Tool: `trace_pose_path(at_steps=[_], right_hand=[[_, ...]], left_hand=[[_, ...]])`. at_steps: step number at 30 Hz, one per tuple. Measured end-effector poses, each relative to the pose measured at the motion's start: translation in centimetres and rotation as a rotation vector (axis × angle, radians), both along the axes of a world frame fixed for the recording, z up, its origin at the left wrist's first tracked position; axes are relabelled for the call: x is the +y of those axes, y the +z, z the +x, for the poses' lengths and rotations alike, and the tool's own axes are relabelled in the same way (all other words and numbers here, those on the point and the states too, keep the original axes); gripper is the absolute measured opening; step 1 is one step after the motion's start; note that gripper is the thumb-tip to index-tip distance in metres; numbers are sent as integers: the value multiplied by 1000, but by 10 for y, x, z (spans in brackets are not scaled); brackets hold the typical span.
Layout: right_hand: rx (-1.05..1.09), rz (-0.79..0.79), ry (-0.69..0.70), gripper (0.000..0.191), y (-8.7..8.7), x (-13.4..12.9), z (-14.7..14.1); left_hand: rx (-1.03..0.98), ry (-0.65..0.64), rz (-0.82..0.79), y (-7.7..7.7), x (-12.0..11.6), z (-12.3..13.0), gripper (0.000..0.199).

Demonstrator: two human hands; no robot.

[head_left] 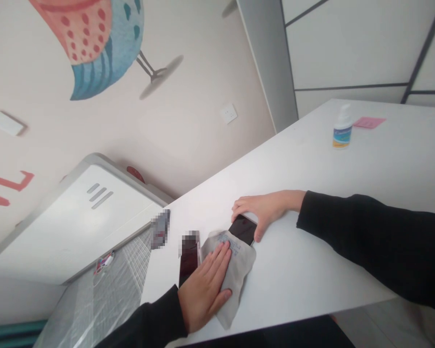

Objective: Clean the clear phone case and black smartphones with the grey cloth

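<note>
My right hand point(264, 208) grips a black smartphone point(242, 229) by its edges, and the phone's lower part lies under a grey-beige cleaning cloth point(237, 275) with blue print. My left hand point(203, 290) presses flat on that cloth, its fingers spread. Beside my left hand lies a dark glossy slab point(187, 270), perhaps another phone, its top blurred out. A second small blurred item point(160, 228) sits beyond it near the table edge.
Far along the white table point(297, 164) stand a pump bottle point(342, 128) with a blue-and-yellow label and a pink note pad point(369, 123). A white cabinet point(105, 212) and a plastic-covered grid panel point(108, 285) lie beyond the table edge. The view is tilted.
</note>
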State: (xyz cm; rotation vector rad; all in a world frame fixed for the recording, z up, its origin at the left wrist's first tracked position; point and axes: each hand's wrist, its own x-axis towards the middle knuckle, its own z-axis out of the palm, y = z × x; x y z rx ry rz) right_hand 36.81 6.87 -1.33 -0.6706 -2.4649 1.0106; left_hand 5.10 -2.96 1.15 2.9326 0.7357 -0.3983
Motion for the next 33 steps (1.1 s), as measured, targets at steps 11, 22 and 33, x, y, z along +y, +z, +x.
trace_pose_path(at_steps=[11, 22, 33], right_hand=[[-75, -116, -169, 78, 7, -15, -5], [450, -398, -152, 52, -14, -9, -17], [894, -715, -207, 51, -12, -9, -18]], left_hand=[[-102, 181, 333, -12, 20, 27, 77], [-260, 332, 441, -21, 53, 77, 76], [-477, 387, 460, 1, 71, 104, 81]])
